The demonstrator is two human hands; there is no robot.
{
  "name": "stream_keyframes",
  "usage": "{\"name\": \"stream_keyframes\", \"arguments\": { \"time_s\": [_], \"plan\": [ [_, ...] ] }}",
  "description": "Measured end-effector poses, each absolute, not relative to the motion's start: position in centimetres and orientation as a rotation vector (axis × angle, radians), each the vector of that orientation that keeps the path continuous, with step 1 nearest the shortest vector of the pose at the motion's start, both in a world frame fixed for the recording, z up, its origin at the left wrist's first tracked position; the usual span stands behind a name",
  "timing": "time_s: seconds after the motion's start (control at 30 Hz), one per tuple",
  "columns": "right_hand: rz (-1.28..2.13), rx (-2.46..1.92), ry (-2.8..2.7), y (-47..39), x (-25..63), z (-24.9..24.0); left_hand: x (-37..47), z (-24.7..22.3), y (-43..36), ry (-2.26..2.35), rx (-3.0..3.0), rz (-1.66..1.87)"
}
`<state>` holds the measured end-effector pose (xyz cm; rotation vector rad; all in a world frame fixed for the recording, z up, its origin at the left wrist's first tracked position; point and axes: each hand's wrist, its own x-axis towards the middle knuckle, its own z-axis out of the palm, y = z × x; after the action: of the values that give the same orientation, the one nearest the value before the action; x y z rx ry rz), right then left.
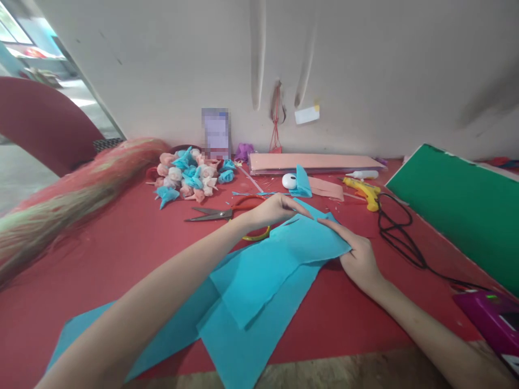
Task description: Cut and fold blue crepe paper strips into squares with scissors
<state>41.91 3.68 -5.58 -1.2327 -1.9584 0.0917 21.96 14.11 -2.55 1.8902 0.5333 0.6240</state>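
Observation:
Sheets of bright blue crepe-like paper (255, 275) lie layered and partly folded in front of me, spreading down to the lower left. My left hand (273, 210) is bent over the top edge of the upper sheet, its fingers closed on the paper. On the other side, my right hand (359, 254) grips the right corner, with the thumb side along the top edge and the rest of the fingers hidden beneath. Both sets of fingertips almost meet at the top. Just behind my left wrist, scissors (223, 214) with red and yellow handles lie with their blades apart.
Blue, pink and white paper flowers (190, 175) are heaped at the back left, near a fibre bundle (81, 189). A yellow glue gun (363, 192) with a black cable lies behind my right hand. A green board (458, 216) and purple device (488, 310) stand right.

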Motion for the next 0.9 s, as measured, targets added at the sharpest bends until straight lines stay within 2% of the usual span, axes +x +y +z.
{"name": "stream_keyframes", "arguments": {
  "time_s": [0.23,0.4,0.53,0.7,0.8,0.9],
  "plan": [
    [0.094,-1.191,-2.048,3.8,42.0,-5.5,19.3,-2.5,11.3,0.829,1.960,0.873],
    [0.107,-1.185,-2.099,3.9,42.0,-6.1,14.4,-1.1,6.3,0.793,2.176,0.727],
    [0.109,-1.211,-2.108,3.9,41.8,-6.6,11.1,-0.2,2.6,0.534,2.782,0.447],
    [0.089,-1.282,-2.086,4.0,41.6,-6.8,9.6,-1.2,0.0,0.567,2.878,0.235],
    [0.070,-1.336,-2.057,4.2,41.5,-6.8,9.4,-2.3,-0.2,0.587,2.887,0.214],
    [0.051,-1.377,-2.022,4.4,41.4,-6.8,9.5,-2.8,0.2,0.534,2.926,0.342]
  ]
}}
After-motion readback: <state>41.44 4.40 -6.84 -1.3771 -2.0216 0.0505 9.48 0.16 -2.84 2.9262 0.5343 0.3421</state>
